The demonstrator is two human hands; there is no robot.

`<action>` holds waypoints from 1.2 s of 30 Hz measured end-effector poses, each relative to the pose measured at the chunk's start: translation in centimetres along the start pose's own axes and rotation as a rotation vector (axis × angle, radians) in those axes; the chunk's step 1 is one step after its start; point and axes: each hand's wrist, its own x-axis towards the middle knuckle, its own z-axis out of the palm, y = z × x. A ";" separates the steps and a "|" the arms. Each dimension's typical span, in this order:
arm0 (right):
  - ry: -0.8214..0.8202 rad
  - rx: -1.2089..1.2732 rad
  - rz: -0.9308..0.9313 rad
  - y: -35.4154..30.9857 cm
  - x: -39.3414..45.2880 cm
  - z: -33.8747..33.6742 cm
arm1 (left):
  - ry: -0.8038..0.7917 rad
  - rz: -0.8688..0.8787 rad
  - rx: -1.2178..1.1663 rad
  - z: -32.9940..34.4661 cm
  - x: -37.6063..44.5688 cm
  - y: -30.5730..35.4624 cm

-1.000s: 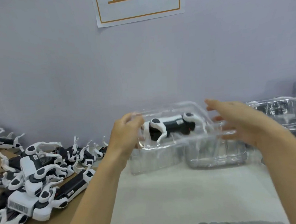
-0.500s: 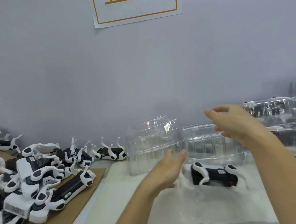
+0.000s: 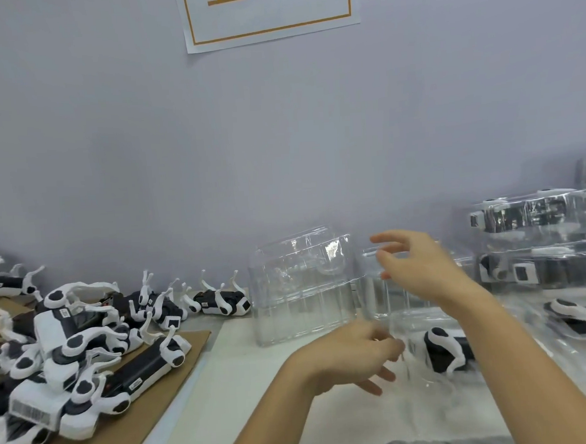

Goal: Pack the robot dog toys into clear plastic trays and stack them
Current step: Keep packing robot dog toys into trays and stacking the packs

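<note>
A black-and-white robot dog toy [image 3: 443,350] lies in a clear plastic tray [image 3: 428,383] on the white table surface, at centre right. My left hand [image 3: 354,355] is at the tray's left edge, thumb and fingers pinched on the clear rim. Higher up, my right hand [image 3: 421,269] hovers with fingers spread and nothing in it, in front of a stack of empty clear trays [image 3: 386,305]. My right forearm hides part of the toy.
Another stack of empty trays [image 3: 299,290] stands at centre back. Packed trays [image 3: 538,213] are stacked at the right, with one more packed tray [image 3: 578,317] lower down. Several loose robot dogs [image 3: 69,345] are piled on brown cardboard [image 3: 133,434] at the left.
The tray with the dog came down from in front of me onto the table. My left hand then closed on its left edge; my right hand let go and lifted.
</note>
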 end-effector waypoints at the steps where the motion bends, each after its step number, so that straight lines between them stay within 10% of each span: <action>1: -0.017 -0.014 -0.013 -0.1 0.0 0.4 | 0.024 0.017 0.055 -0.4 -0.1 -0.2; 12: -0.114 -0.100 -0.038 0.4 0.1 2.2 | 1.212 0.369 0.318 -5.8 -1.3 -1.5; 17: -0.115 -0.101 -0.042 0.5 0.1 2.2 | 0.969 0.075 0.594 -7.8 -1.9 -3.7; 23: -0.040 -0.024 -0.019 0.6 0.4 2.2 | 1.065 0.095 0.537 -9.9 -3.9 -2.6; 36: 0.086 0.441 -0.010 -1.2 0.6 1.4 | 0.649 0.096 0.507 -14.2 -15.1 2.5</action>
